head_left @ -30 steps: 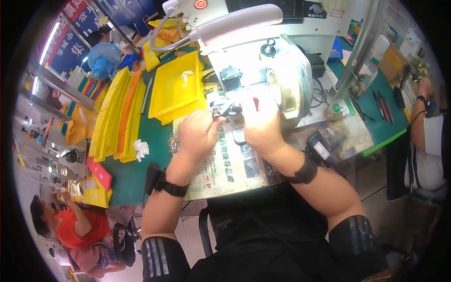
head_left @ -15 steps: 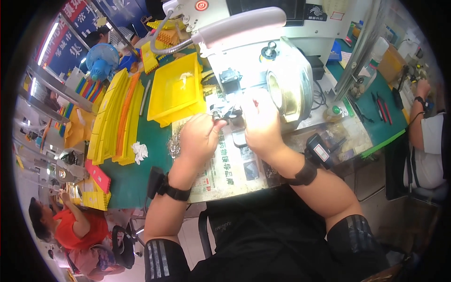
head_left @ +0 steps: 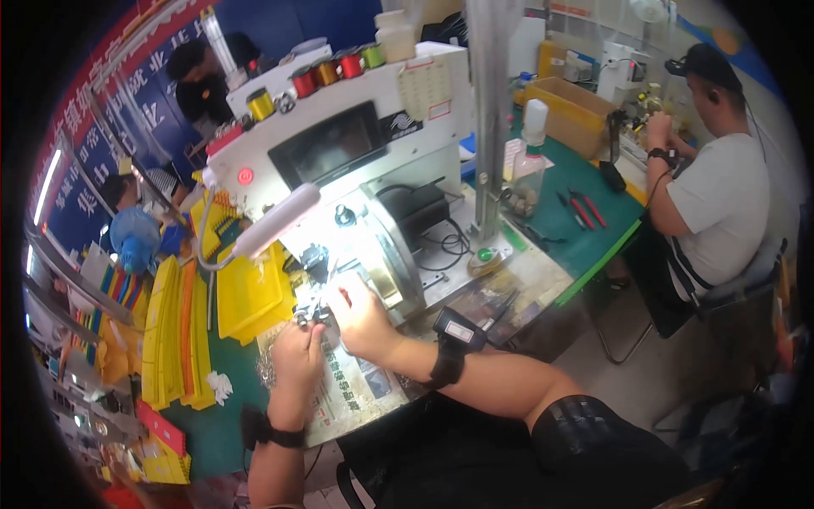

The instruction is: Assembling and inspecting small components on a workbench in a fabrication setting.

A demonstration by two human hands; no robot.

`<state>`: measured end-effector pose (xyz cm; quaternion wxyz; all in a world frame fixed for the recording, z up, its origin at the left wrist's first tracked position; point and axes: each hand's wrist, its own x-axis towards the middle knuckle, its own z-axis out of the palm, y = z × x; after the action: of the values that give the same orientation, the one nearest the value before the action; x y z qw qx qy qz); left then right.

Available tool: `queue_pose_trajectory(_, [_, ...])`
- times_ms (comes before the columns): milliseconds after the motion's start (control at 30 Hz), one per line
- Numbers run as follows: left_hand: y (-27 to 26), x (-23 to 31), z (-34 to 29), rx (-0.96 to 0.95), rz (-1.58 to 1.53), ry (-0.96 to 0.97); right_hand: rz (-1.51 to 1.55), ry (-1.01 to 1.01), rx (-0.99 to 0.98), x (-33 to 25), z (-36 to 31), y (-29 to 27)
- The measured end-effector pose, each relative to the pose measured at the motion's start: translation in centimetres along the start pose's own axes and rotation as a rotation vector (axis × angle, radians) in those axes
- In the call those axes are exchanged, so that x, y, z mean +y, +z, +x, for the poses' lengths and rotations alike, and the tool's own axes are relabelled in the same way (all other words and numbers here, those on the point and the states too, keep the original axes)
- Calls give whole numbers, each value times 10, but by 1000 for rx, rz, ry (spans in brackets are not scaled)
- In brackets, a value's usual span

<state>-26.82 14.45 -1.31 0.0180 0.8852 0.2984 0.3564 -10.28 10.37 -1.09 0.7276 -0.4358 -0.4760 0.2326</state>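
Note:
At the front of a white bench machine [head_left: 229, 182], a small metal fixture [head_left: 312, 310] with dark and shiny parts sits under bright light. My left hand [head_left: 297, 363] is closed just in front of it, thumb up against the curled fingers; whatever it grips is hidden. From the right, my right hand [head_left: 365, 322] reaches in with fingers pinched beside the fixture. Glare hides what lies between those fingertips. Behind the fixture is a dark block [head_left: 315, 260], and a round metal-rimmed wheel housing [head_left: 398, 254] stands right of it.
A lamp [head_left: 280, 219] on a bendy neck hangs over the work. Left are a yellow bin [head_left: 246, 314], stacked yellow trays [head_left: 165, 331], crumpled white tissue [head_left: 219, 387] and a pile of small metal bits [head_left: 265, 366]. Thread spools [head_left: 326, 73] top the machine; red-handled pliers [head_left: 587, 209] lie right. A co-worker [head_left: 721, 170] sits beyond.
The view has swung up and to the right, showing the machine's top and the co-worker. Both my hands stay at the fixture, and their hold looks much the same.

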Motion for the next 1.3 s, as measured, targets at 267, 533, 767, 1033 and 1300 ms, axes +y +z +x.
queue_pose_trajectory(267, [-31, 40, -2, -189, 124, -67, -83, -88, -289, -75, -37, -106])
queue_pose_trajectory(533, [-32, 60, -27, -143, -47, -150, 64, -126, 333, -99, 86, -214])
queue_pose_trajectory(767, [-38, 73, -22, -161, -110, -188, 0, -147, 337, -92, 108, -214])
queue_pose_trajectory(1033, [-29, 95, -23, -209, -316, -153, 228, 161, 114, -63, -11, -179])
queue_pose_trajectory(1300, [3, 144, 14, -240, -788, -198, 313, 425, -339, -74, -82, -134])
